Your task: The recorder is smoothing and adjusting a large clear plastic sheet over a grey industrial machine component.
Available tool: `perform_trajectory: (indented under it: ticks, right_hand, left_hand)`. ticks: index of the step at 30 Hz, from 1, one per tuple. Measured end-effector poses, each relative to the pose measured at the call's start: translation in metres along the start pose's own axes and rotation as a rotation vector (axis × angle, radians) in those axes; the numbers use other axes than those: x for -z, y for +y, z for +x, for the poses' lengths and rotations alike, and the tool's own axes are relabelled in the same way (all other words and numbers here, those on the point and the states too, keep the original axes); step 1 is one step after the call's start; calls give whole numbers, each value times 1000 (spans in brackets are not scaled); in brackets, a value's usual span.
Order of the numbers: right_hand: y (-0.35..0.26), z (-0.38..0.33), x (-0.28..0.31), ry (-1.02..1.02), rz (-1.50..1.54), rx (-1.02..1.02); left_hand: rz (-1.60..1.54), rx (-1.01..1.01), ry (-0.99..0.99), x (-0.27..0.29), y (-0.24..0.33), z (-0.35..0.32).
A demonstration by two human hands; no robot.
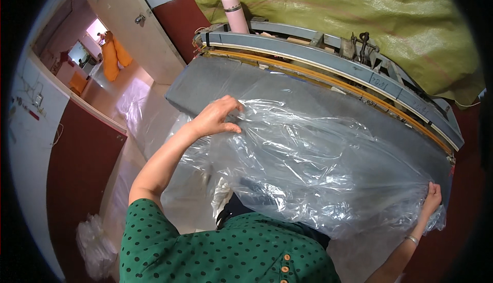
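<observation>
A clear, crinkled plastic sheet (pixel 308 154) spreads over the front of a long grey work surface (pixel 205 75) and hangs down toward my body. My left hand (pixel 218 116) is over the sheet's left part, thumb and bent fingers apart with a gap between them; it grips nothing that I can see. At the far right end, my right hand (pixel 434 197) pinches the sheet's edge. Folds fan out from those fingers across the plastic.
A grey metal frame (pixel 287 44) with a yellow strip (pixel 308 75) runs along the back, carrying a pink bottle (pixel 235 13) and a metal clamp (pixel 363 47). Behind it hangs an olive-green tarp (pixel 328 6). Plastic bundles (pixel 95 244) lie left, near an open door (pixel 133 21).
</observation>
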State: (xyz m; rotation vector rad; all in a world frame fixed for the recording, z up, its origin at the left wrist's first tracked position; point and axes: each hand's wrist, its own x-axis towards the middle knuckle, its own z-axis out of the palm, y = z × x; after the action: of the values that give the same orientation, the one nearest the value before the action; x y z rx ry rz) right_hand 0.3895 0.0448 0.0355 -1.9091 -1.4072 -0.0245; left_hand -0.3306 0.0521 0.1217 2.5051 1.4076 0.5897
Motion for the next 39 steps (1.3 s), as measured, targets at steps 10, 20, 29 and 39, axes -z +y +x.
perform_trajectory:
  ticks: [10, 20, 29, 39]
  right_hand:
    - [-3, 1, 3, -24, -40, -4]
    - [6, 0, 3, 38, 32, -6]
    - [38, -62, 97, -65, 301, -195]
    - [48, -105, 114, -59, 630, -375]
  left_hand:
    - [-50, -48, 33, -11, -19, 5]
    - [226, 209, 390, -50, -54, 124]
    - [5, 139, 404, -93, -44, 143]
    - [6, 426, 341, -91, -18, 142]
